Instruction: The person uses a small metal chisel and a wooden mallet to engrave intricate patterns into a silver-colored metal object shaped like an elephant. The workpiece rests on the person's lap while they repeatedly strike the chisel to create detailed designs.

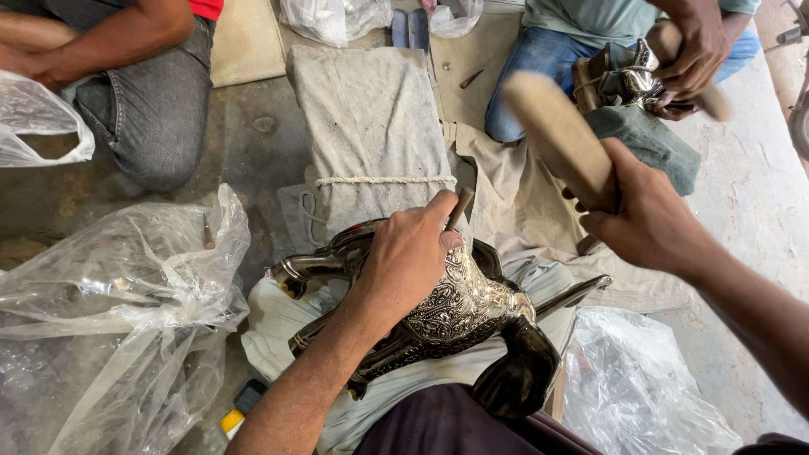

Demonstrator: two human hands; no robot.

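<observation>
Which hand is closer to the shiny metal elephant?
The left hand. It rests right on the shiny metal elephant, pinching a small punch. The right hand is up and off to the right, holding a wooden mallet, not touching it.

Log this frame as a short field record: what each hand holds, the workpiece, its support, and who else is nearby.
left hand: presses on the metal elephant figure, fingers pinching a small punch
right hand: raised, gripping a wooden mallet, blurred
workpiece: dark, shiny, engraved; lies on a white cloth over the lap
ahead: folded grey cloth pad tied with cord
left side: crumpled clear plastic sheet
others: second person top right holding a similar metal piece; third person top left
</observation>
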